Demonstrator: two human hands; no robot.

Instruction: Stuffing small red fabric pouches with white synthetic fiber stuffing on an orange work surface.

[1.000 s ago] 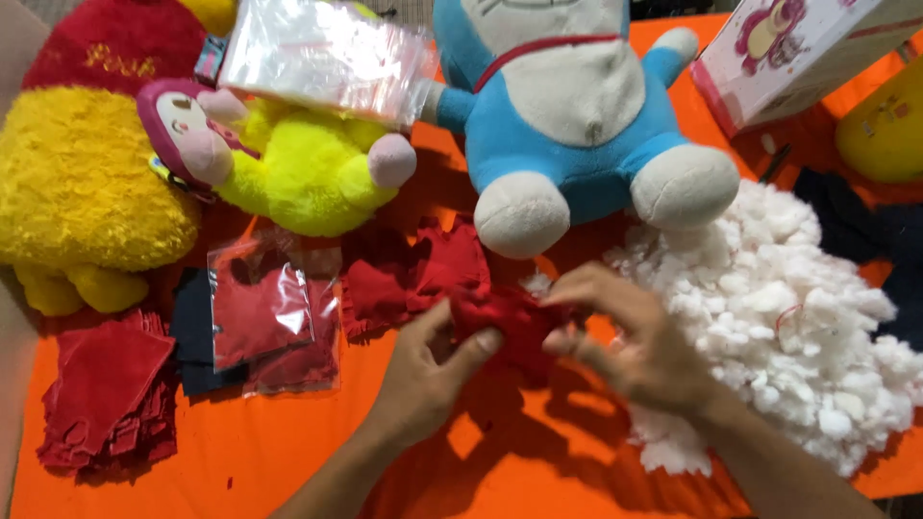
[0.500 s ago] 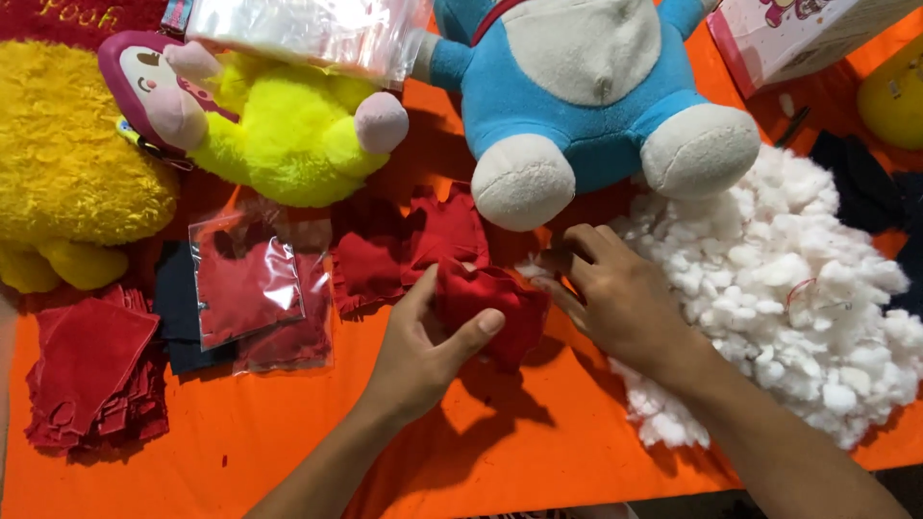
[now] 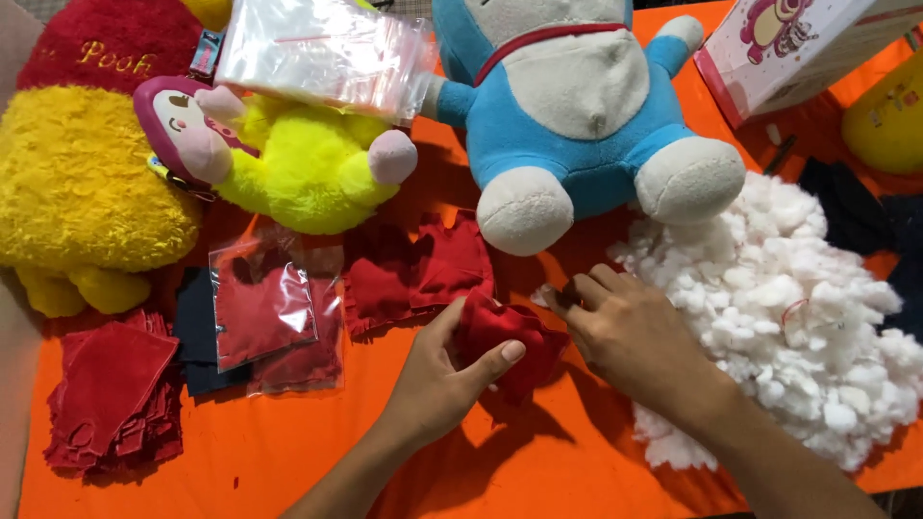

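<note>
Head view: the left hand (image 3: pixel 444 384) grips the red pouch (image 3: pixel 505 338) on the orange cloth (image 3: pixel 288 452), thumb laid over its near side, fingers curled behind, and that grip has held through the last second. The change is on the other side: the right hand (image 3: pixel 630 336), which a second ago was down on the pouch working the fabric with the left, has slid off toward the stuffing (image 3: pixel 798 308) and now sits at the pile's edge. Its fingertips look pinched together on a small white tuft beside the pouch's mouth, though how much it has caught I cannot tell. My read: one push of filling is done and the hand is going back for another pinch, so the pouch is only part filled, soft and crumpled, its opening turned to the right. It lies in the middle of the cloth, just below the blue plush (image 3: pixel 577 115) and touching the loose red pieces (image 3: pixel 413 269) to the left. The view has also swung a little, so the toys sit differently in frame, but nothing among them has been handled: yellow plush (image 3: pixel 308 168), clear bag (image 3: pixel 322 53) on top of it, bagged red fabric (image 3: pixel 264 312), red stack (image 3: pixel 111 394) at the left edge.
</note>
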